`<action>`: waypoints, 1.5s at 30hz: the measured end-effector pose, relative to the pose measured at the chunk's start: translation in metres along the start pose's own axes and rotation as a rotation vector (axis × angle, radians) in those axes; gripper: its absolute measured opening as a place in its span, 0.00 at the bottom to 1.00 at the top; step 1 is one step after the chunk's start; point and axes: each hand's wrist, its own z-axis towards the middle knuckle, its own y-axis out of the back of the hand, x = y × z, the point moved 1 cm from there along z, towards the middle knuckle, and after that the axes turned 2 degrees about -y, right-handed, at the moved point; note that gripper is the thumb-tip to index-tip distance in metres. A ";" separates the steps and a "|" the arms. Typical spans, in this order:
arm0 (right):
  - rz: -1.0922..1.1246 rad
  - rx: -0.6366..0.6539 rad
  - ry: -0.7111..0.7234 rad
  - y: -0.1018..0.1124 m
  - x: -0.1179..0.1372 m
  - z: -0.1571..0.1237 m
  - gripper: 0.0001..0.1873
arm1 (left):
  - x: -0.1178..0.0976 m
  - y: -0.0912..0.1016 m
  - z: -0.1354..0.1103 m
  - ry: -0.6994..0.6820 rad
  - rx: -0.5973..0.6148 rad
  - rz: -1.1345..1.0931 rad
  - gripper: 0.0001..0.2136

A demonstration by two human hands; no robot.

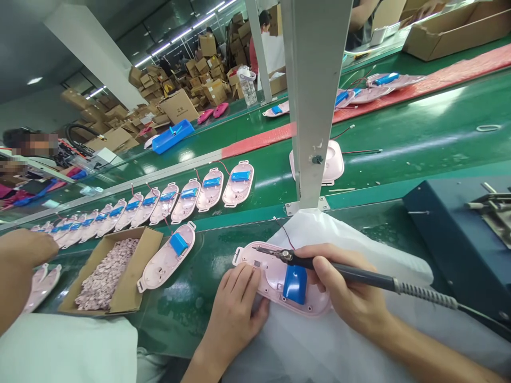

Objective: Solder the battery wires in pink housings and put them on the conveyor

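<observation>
A pink plastic shell [275, 295] with a blue battery pack [295, 284] and a thin wire lies tilted on a white sheet in front of me. My left hand [238, 300] grips its near left edge, fingers together on top and thumb by the rim. In my right hand [347, 284] is a soldering iron [351, 275], its tip pointing left over the shell's far end. Whether the tip touches the plastic, I cannot tell. The lower fingers of that hand are partly hidden beside the battery. Another shell [165, 260] with a battery lies to the left.
A cardboard box [149, 239] of small pink parts stands left, beside a co-worker's arm [19, 260]. Several battery-fitted shells line the green conveyor [263, 186]. A metal post [315, 106] rises ahead. A dark blue machine [459, 255] stands right, and the white sheet [383, 255] covers the bench.
</observation>
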 end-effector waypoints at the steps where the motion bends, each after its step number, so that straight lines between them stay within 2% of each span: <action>1: -0.001 -0.001 -0.001 0.000 -0.001 0.000 0.10 | 0.000 0.000 -0.001 0.005 -0.008 -0.005 0.16; 8: -0.013 0.015 -0.064 0.000 -0.002 0.000 0.13 | -0.003 -0.004 -0.011 0.048 -0.081 -0.040 0.14; 15: -0.035 0.113 -0.183 -0.003 0.001 0.004 0.21 | -0.002 -0.004 -0.012 0.045 -0.087 -0.038 0.14; 21: -0.092 0.118 -0.244 -0.002 -0.009 -0.003 0.21 | -0.001 -0.006 -0.014 0.063 -0.057 -0.078 0.15; 29: -0.165 0.162 -0.208 0.000 -0.009 -0.003 0.17 | -0.001 -0.006 -0.012 0.074 -0.060 -0.113 0.14; 45: -0.219 0.214 -0.184 0.000 -0.008 -0.002 0.17 | -0.002 -0.007 -0.013 0.085 -0.088 -0.134 0.14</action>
